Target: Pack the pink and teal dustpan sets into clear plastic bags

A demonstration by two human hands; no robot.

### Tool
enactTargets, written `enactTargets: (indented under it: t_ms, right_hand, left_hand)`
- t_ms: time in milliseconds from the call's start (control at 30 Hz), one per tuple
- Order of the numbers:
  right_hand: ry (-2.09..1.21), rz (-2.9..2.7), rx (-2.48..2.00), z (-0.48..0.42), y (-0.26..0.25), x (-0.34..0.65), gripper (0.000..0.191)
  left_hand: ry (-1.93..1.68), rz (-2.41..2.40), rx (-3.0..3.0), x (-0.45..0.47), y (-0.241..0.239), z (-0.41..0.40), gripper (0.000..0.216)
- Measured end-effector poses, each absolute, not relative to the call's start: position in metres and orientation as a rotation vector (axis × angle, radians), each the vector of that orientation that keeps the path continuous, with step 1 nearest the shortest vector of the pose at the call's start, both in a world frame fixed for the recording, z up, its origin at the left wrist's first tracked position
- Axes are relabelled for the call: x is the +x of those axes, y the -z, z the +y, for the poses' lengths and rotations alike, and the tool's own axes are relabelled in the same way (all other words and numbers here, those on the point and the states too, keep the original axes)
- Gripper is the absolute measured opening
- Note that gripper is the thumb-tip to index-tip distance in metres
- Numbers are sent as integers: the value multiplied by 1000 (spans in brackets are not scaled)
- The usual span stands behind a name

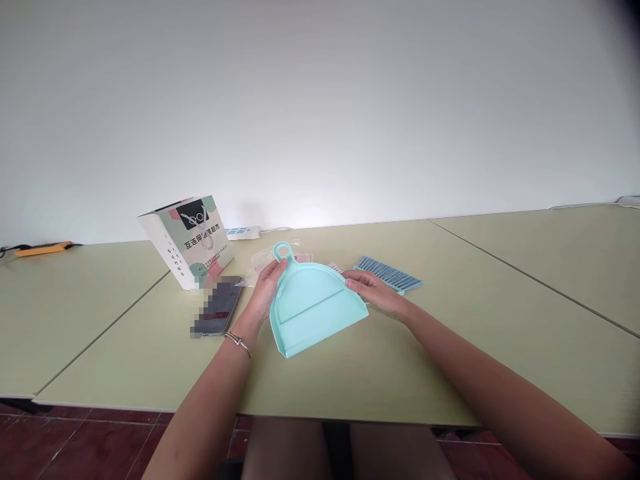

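A mint-green dustpan is held tilted over the table, its ring handle pointing away from me and its wide straight edge towards me. My left hand grips it at the left, beside the base of the handle. On the opposite rim, my right hand is closed with the thumb on top; its other fingers are partly hidden. Just behind my right hand lies a small brush with blue bristles. A clear plastic wrapper with pink print lies beyond the dustpan, partly covered by it.
A printed paper bag stands at the back left, with a phone lying in front of it. A white power strip sits near the wall. At the far left lies an orange object with a black cord. The table's front edge is close to me.
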State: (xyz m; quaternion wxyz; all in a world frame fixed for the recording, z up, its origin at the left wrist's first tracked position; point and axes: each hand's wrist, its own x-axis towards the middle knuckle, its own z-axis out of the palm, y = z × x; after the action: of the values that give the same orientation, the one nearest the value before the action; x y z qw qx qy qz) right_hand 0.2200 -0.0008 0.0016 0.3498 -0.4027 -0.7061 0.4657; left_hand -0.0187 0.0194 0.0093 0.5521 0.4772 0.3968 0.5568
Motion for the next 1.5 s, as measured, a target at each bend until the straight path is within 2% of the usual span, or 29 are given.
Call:
enactTargets:
  t_ms: [200, 333, 400, 500, 600, 733, 867, 1067, 1167, 1300, 1400, 1500]
  right_hand:
    - [-1332, -1897, -966, -2, 2, 218, 33]
    - [-1466, -1943, -930, -2, -5, 221, 41]
    - [-1307, -1915, -1022, 4, -7, 229, 42]
    - [-774, -1805, -1372, 19, -3, 250, 40]
    - [-448, -1996, -1708, 33, 6, 276, 32]
    - [-521, -2247, -1847, 33, 7, 298, 42]
    - [-677, -2294, -1893, 26, 1, 297, 32]
    - [-199, -2341, -1825, 33, 15, 277, 9]
    - [-2, -2216, -1735, 35, 15, 273, 8]
    - [189, -1608, -1724, 30, 1, 276, 24]
    - [124, -1211, -1512, 24, -9, 274, 27]
    - [-69, -1119, -1246, 20, -13, 262, 28]
  left_hand:
    - [-1338, 918, 1143, -20, -11, 20, 40]
    - [-1350, 947, 1162, -22, -10, 21, 38]
    - [-1360, 958, 1154, -23, -9, 22, 38]
    - [-1375, 964, 1141, -25, -8, 24, 39]
    - [-1379, 981, 1139, -26, -6, 26, 39]
    - [-1368, 982, 1138, -26, -5, 26, 41]
    - [-1361, 992, 1131, -25, -5, 26, 43]
    - [-1347, 991, 1115, -25, -5, 27, 43]
    - [-1357, 996, 1112, -26, -4, 28, 43]
    - [-1358, 992, 1102, -26, -4, 28, 43]
    - [-1353, 982, 1089, -24, -4, 28, 41]
    - [-1341, 998, 1088, -23, -3, 28, 38]
